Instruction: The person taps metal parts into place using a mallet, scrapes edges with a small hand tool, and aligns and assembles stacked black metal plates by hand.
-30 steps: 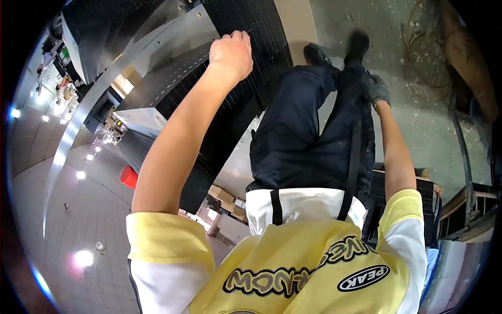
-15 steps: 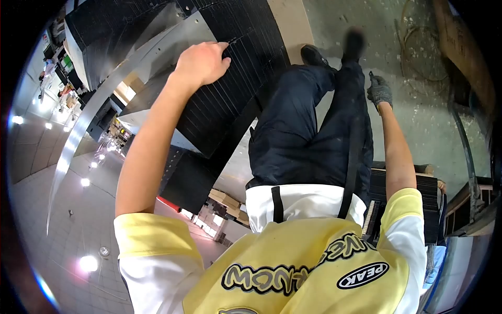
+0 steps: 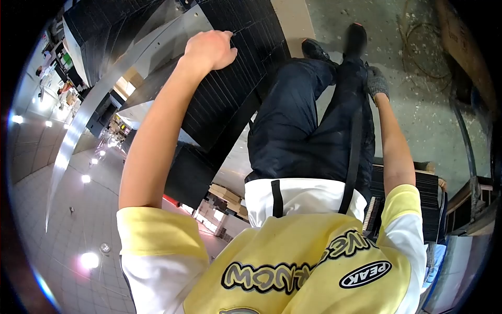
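Note:
My bare left hand point(image 3: 210, 51) is over a dark, ribbed surface that looks like black strips laid side by side point(image 3: 246, 57). Its fingers are curled, with the index finger and thumb toward the strips; whatever lies under the palm is hidden. A grey knitted glove covers my right hand point(image 3: 376, 83), which hangs low beside my dark trouser leg point(image 3: 340, 115). The gloved fingers are bent and partly hidden against the leg, so their contents cannot be made out.
A long shiny curved band point(image 3: 78, 125) sweeps down the left side. A brown board point(image 3: 294, 23) lies beyond the strips. To the right are a dark stack point(image 3: 405, 193) and a coiled hose or cord point(image 3: 421, 52) on the concrete floor. Cardboard boxes point(image 3: 227, 196) stand behind.
My left hand has shifted slightly up and to the right over the black strips. My gloved right hand has come in against the trouser leg; a small dark tip seen at its fingers earlier is now hidden.

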`<action>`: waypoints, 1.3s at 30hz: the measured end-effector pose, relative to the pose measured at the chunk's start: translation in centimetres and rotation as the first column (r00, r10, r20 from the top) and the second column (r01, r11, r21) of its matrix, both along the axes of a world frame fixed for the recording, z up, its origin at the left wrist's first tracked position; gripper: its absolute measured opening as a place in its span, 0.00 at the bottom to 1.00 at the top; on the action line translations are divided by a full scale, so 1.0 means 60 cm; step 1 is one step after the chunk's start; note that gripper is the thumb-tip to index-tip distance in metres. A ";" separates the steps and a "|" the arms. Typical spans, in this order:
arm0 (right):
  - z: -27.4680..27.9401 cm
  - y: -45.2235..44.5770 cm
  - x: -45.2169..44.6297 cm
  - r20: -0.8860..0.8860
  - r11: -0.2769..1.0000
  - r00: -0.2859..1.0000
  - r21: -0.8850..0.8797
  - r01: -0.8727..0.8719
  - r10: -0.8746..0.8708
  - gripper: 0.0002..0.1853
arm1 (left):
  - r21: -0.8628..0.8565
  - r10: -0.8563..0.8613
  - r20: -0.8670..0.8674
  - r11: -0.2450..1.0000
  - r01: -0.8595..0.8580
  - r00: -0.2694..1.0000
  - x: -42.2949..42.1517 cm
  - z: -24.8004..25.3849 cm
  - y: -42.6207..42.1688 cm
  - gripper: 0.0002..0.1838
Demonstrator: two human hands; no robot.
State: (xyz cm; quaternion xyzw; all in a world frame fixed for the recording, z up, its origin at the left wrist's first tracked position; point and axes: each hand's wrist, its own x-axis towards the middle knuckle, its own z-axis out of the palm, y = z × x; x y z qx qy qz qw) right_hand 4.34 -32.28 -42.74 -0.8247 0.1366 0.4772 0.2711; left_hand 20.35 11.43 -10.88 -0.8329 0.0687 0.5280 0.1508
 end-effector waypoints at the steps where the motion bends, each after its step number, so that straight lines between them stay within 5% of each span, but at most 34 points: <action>1: 0.001 0.002 -0.001 0.022 1.000 1.000 0.001 -0.004 0.004 0.23 | 0.010 0.010 -0.009 1.000 -0.010 1.000 0.003 0.003 -0.001 0.26; 5: 0.025 -0.002 0.004 -0.018 1.000 1.000 -0.003 -0.020 0.020 0.26 | -0.034 0.083 0.107 0.996 -0.080 0.991 -0.009 0.008 0.004 0.23; 13: -0.012 -0.033 -0.057 -0.025 0.999 1.000 -0.035 -0.018 0.017 0.27 | 0.122 -0.117 0.287 0.989 0.085 0.951 -0.027 -0.041 -0.036 0.18; 21: -0.059 -0.059 -0.069 0.019 0.973 0.973 -0.021 -0.228 0.228 0.31 | 0.118 -0.149 0.310 0.986 0.117 0.939 -0.034 -0.046 -0.035 0.17; 23: -0.036 -0.048 -0.048 -0.138 1.000 0.990 -0.015 0.004 -0.006 0.31 | 0.115 -0.155 0.315 0.986 0.124 0.937 -0.034 -0.047 -0.035 0.17; 25: -0.022 -0.038 -0.036 -0.173 0.998 0.983 -0.015 0.060 -0.061 0.30 | 0.109 -0.162 0.323 0.985 0.134 0.932 -0.034 -0.049 -0.034 0.17; 30: -0.055 -0.042 -0.066 0.063 0.986 0.985 -0.053 -0.155 0.158 0.30 | 0.119 -0.156 0.324 0.985 0.124 0.933 -0.035 -0.054 -0.038 0.16; 33: -0.061 -0.043 -0.074 0.039 0.985 0.985 -0.036 -0.168 0.170 0.32 | 0.120 -0.160 0.312 0.984 0.128 0.937 -0.034 -0.053 -0.043 0.16; 36: -0.051 -0.045 -0.063 -0.167 0.998 0.984 0.006 -0.056 0.057 0.33 | 0.109 -0.182 0.292 0.982 0.157 0.939 -0.037 -0.050 -0.038 0.15; 39: -0.058 -0.048 -0.083 0.007 0.973 0.974 -0.037 -0.228 0.228 0.32 | 0.097 -0.201 0.224 0.978 0.183 0.954 -0.031 -0.041 -0.048 0.15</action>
